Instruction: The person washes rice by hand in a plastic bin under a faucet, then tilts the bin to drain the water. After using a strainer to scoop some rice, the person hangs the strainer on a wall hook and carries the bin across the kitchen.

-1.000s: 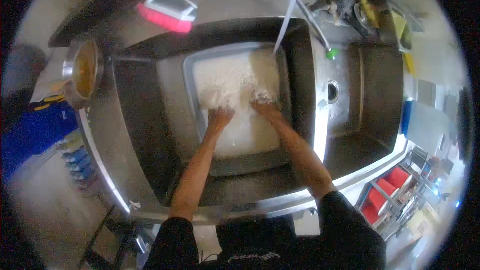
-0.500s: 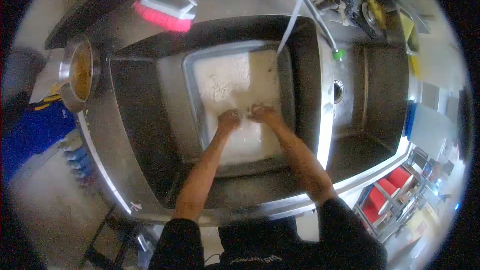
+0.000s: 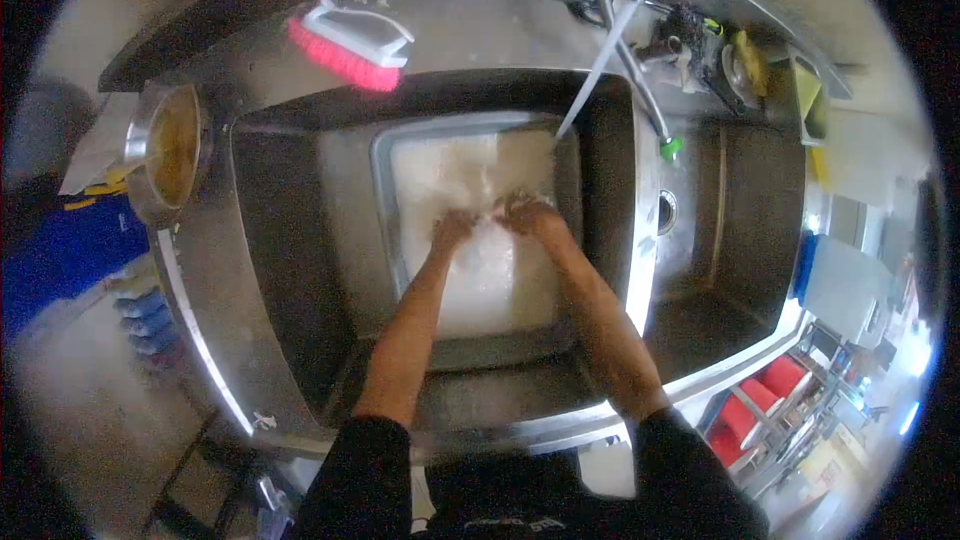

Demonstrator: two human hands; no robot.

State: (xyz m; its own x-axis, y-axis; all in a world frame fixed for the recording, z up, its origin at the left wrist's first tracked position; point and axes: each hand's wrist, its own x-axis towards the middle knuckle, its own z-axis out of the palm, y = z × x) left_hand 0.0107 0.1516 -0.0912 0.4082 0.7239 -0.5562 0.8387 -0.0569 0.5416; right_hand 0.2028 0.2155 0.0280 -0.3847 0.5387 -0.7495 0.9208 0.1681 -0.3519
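A grey rectangular tub (image 3: 384,205) sits inside a deep metal sink, filled with milky, cloudy water (image 3: 490,295). My left hand (image 3: 455,227) is partly in this liquid near the tub's middle. Close beside it on the right, my right hand (image 3: 528,216) dips in too, only a small gap between them. Motion blur and the cloudy liquid hide the fingers of both hands, and I cannot make out anything held. A thin pale stream or tube (image 3: 595,75) slants from the faucet (image 3: 608,0) down to the tub's far right corner.
A pink-bristled scrub brush (image 3: 350,45) lies on the ledge behind the sink. A metal bowl (image 3: 172,150) with yellowish-brown contents stands at the left. To the right is a second basin (image 3: 735,210), below a green-tipped spout (image 3: 671,149). Utensils clutter the back right ledge.
My view has shifted slightly, so the sink sits lower in the picture. Both hands have stayed close together in the tub and look more blurred, and the water around them is stirred.
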